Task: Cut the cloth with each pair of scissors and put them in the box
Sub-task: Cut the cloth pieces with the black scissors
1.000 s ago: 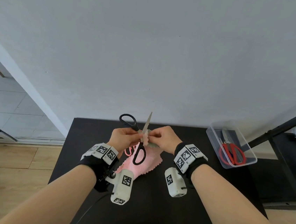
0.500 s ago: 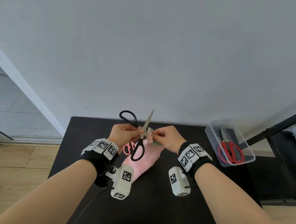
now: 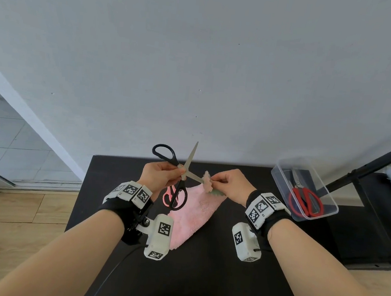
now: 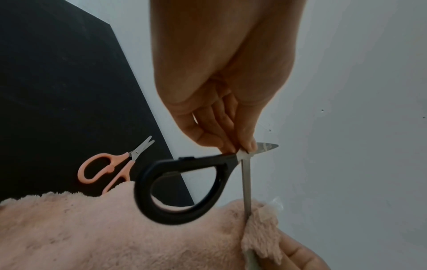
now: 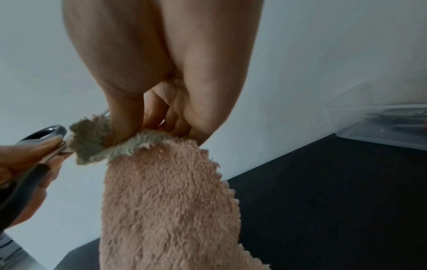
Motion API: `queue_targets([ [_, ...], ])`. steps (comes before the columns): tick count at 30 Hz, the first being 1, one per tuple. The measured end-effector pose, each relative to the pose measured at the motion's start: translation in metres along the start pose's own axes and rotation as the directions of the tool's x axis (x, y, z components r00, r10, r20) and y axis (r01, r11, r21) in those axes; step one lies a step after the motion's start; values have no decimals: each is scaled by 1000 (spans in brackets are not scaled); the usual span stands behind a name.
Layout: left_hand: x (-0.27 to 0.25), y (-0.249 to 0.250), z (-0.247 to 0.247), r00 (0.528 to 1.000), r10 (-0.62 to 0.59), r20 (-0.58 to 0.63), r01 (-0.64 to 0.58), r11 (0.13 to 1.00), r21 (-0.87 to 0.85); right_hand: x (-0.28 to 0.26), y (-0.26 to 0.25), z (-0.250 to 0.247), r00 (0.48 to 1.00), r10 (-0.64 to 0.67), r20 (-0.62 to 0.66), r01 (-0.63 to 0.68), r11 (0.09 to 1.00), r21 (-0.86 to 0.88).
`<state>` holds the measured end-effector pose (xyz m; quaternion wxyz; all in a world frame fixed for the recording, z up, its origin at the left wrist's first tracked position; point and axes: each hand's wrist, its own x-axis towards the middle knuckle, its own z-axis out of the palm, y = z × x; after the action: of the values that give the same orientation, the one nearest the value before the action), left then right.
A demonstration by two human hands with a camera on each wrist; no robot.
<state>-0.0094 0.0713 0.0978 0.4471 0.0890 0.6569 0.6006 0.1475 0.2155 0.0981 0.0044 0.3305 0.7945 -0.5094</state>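
Above the black bench [image 3: 201,269], the left hand [image 3: 160,176] pinches the black scissors [image 3: 179,177] at the pivot, blades apart. The right hand [image 3: 230,184] pinches the pink cloth [image 3: 190,212] corner, which hides one blade tip. Pink scissors [image 4: 110,164] lie half under it; red scissors [image 3: 304,202] sit in the box [image 3: 282,181].

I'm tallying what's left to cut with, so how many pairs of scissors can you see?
3. Black scissors in the left hand, blades open at the cloth; pink scissors on the table beside the cloth; red scissors in the box.

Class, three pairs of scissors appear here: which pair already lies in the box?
The red-handled scissors lie in the clear box; the black pair is hand-held, the pink pair on the table.
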Motion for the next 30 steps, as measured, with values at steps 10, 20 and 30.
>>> queue_targets([
  [10,4,10,-25,999,-45,1,45,998,-35,-2,7,-14,995,31,-96,-11,980,198],
  [20,3,5,-10,997,-40,68,39,999,23,14,-28,14,997,-76,28,69,979,190],
  [30,1,7,-3,998,-3,61,-2,997,73,23,-32,22,996,-83,23,81,994,79],
])
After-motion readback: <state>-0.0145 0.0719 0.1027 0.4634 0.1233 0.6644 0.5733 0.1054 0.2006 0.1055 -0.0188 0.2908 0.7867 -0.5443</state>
